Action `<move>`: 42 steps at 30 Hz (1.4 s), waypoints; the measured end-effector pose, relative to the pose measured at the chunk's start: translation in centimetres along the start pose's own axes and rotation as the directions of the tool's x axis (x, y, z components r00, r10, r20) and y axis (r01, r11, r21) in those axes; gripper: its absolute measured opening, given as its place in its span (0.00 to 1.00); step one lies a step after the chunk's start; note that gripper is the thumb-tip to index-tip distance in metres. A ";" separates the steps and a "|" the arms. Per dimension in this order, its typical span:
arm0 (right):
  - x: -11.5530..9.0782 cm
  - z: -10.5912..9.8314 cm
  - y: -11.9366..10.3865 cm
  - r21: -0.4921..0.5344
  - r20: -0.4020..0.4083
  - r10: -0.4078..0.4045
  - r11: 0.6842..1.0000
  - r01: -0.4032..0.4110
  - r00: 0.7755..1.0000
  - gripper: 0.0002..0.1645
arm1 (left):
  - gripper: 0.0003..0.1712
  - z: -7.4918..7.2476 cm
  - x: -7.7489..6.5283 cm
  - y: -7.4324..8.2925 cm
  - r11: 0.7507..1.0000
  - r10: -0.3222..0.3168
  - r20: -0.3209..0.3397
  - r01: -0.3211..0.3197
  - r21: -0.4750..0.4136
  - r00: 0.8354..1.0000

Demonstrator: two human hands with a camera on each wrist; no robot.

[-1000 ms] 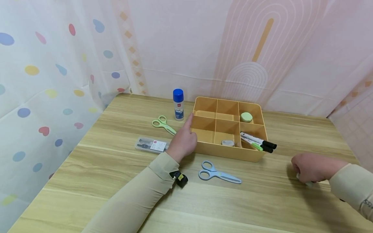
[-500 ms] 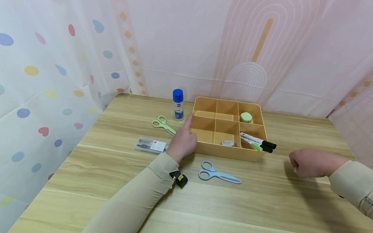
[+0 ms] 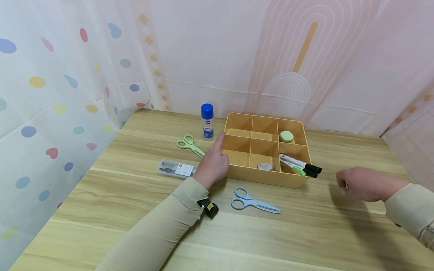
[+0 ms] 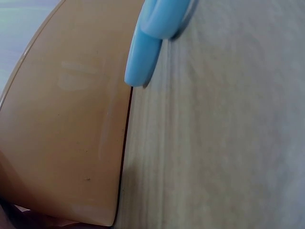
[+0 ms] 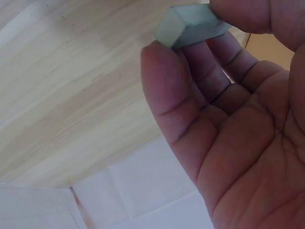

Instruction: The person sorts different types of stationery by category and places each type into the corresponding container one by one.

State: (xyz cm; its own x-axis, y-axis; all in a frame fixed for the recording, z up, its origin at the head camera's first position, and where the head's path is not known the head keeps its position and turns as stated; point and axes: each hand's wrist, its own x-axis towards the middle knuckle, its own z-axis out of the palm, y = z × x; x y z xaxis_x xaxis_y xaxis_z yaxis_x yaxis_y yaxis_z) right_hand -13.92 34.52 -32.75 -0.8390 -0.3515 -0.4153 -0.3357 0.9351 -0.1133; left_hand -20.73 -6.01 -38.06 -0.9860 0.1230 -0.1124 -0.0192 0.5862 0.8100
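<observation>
My left hand rests against the front left corner of an orange divided storage box, index finger straight along its left side. Its other fingers are mostly hidden. Off to the right, above the table, my right hand pinches a pale green eraser between thumb and fingertips, seen best in the right wrist view. Inside the box are a light green rounded item at the back right, a grey-white eraser in the front middle, and markers leaning out of the front right compartment.
Blue scissors lie in front of the box. To its left are green scissors, a clear case with a compass-like tool, and an upright blue-capped bottle. A patterned curtain hangs behind the table.
My right hand has lifted slightly from the table and shifted a little away from me, with the eraser in its fingers. The left hand and the box stay in place.
</observation>
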 end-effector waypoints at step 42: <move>1.8 -4.9 -2.7 -0.027 -0.247 -0.076 0.997 0.071 0.966 0.09 | 0.44 0.2 0.1 0.0 1.000 -0.004 -0.009 0.004 0.002 1.000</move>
State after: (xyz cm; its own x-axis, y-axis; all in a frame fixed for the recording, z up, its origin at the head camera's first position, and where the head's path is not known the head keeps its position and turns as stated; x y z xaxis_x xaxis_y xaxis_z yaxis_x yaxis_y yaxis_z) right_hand -16.60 31.11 -28.78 -0.8909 -0.4213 -0.1697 -0.4059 0.9062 -0.1184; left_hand -20.77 -5.85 -38.17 -0.9873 0.1136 -0.1109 -0.0231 0.5883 0.8083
